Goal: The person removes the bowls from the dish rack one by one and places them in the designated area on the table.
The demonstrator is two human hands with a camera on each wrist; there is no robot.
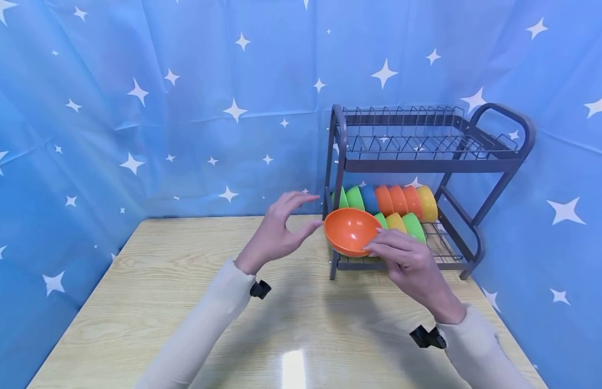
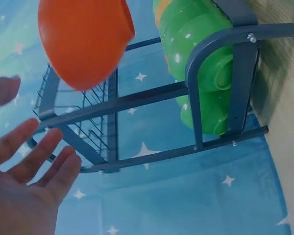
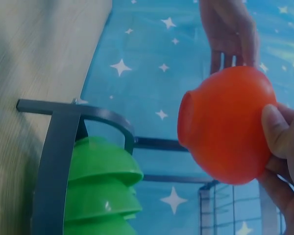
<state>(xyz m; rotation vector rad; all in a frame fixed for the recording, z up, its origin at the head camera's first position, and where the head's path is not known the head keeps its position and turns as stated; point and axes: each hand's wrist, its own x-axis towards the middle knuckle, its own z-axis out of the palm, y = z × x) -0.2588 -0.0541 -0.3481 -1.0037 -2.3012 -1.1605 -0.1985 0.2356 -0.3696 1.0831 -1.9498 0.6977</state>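
Observation:
An orange bowl [image 1: 350, 232] is held in the air in front of the rack's left side, its inside facing the head camera. My right hand [image 1: 403, 262] pinches the bowl's right rim between thumb and fingers; the right wrist view shows the thumb [image 3: 274, 125] on the orange wall. My left hand [image 1: 281, 232] is at the bowl's left with fingers extended and thumb apart, just short of the rim. In the left wrist view a gap shows between the left hand [image 2: 32, 171] and the orange bowl [image 2: 85, 41].
A dark two-tier dish rack [image 1: 432, 166] stands at the table's back right. Its lower tier holds a back row of green, blue, orange and yellow bowls [image 1: 398, 200] and a front row of green and yellow bowls. Wooden table [image 1: 184, 270] extends left. Starry curtains [image 1: 194, 108] surround it.

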